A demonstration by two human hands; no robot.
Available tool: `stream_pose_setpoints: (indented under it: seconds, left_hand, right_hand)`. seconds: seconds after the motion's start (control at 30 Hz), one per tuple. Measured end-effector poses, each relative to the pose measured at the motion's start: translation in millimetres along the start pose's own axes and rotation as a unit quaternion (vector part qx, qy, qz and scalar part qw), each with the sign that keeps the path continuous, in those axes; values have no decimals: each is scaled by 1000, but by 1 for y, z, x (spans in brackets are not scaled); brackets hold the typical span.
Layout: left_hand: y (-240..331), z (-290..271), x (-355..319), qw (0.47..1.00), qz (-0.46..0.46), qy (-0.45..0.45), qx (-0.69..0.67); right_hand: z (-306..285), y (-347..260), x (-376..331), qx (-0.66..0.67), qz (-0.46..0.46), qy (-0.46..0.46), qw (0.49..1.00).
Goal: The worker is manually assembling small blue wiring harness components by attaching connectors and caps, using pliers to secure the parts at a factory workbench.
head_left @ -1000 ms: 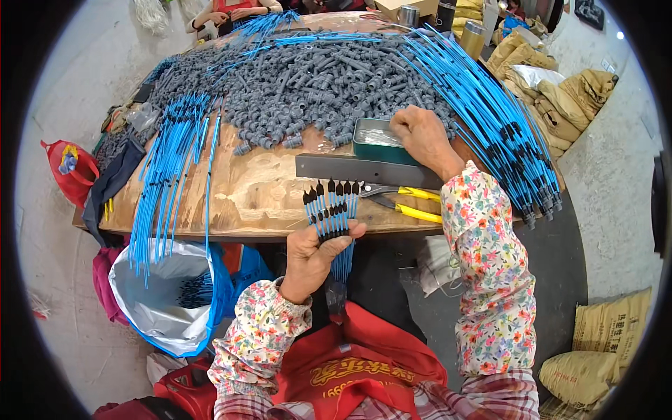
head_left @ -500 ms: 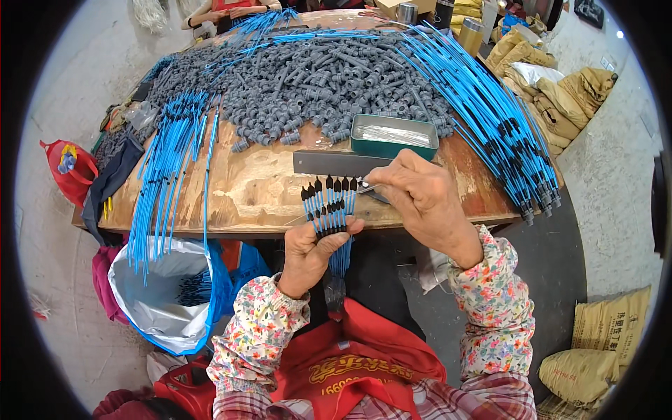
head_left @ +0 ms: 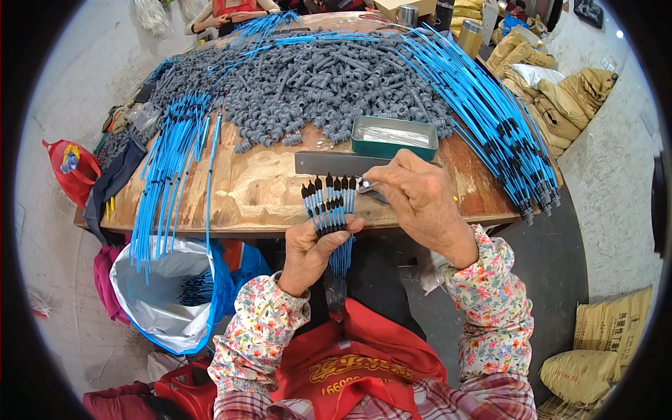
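Observation:
My left hand (head_left: 311, 253) is closed round a bundle of thin blue rods (head_left: 329, 203) with black bulbous tips, fanned out in rows above my thumb. Their lower lengths hang below the hand, over my lap. At the right end of the top row my right hand (head_left: 420, 203) pinches a small shiny metal piece (head_left: 365, 185); its full shape is hidden by the fingers. Just beyond the hands lie a flat dark grey metal bar (head_left: 325, 163) and a green tin (head_left: 392, 148) of thin silvery pins.
Grey plastic fittings (head_left: 308, 84) are heaped across the wooden table (head_left: 245, 199). Blue rods lie in bunches at the left (head_left: 164, 175) and right (head_left: 490, 112). An open blue-and-white bag (head_left: 150, 297) stands below the left edge. Another person's hands (head_left: 234, 17) are at the far side.
The whole view has shifted very slightly. Both hands keep the same grip, the right one still at the right end of the bundle's tips.

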State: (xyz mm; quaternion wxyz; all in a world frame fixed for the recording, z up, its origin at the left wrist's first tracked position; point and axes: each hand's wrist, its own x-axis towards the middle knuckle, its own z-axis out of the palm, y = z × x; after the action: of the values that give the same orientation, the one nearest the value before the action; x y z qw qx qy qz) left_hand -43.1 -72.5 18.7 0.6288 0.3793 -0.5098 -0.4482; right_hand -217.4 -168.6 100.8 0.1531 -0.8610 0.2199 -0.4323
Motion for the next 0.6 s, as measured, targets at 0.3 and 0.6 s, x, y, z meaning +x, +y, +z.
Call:
stream_pose_setpoints:
  seconds: [0.3,0.6]
  left_hand:
    - [2,-1,1,1000,-2,-7,-11]
    - [0,-1,1,1000,-3,-7,-10]
  right_hand:
    - [1,-3,0,-3,8,2,1000]
    - [2,-3,-1,-15,1,5,1000]
